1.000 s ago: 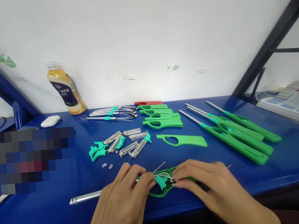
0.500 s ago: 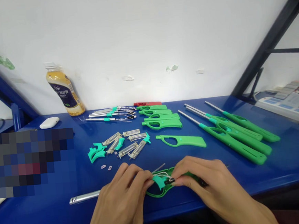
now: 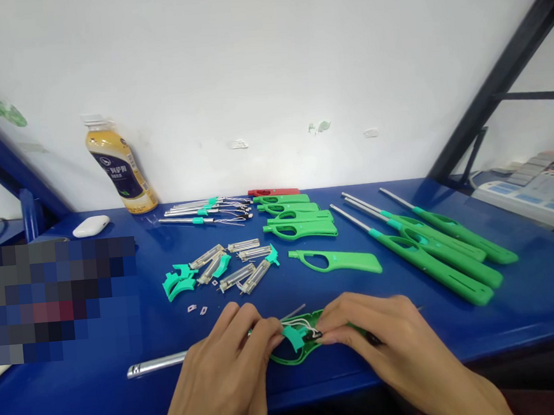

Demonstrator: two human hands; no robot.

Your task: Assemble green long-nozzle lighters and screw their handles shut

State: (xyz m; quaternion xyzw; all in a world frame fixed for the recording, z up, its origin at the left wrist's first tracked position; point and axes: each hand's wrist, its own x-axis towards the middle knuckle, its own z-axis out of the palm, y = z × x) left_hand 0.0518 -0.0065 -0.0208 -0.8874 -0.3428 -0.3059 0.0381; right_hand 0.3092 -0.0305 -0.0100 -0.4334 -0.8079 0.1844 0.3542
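Both hands work at the near edge of a blue bench [image 3: 81,402]. My left hand [image 3: 232,364] and my right hand [image 3: 378,340] pinch a half-open green lighter handle [image 3: 293,358] that lies flat between them. A teal trigger [image 3: 294,337], white wires and a small black part show inside it. A silver tube [image 3: 157,364] sticks out to the left from under my left hand. Both hands have their fingers closed on the handle and its inner parts.
Beyond the hands lie a single green handle half [image 3: 336,261], several stacked handle halves [image 3: 297,219], three finished green lighters [image 3: 433,246], clear fuel cartridges with teal triggers [image 3: 224,269], and silver tubes with wires [image 3: 205,210]. A drink bottle [image 3: 120,165] and a white case [image 3: 91,226] stand at the back left.
The hands have shifted only slightly on the handle; the view has drifted a little. Nothing was picked up or let go.
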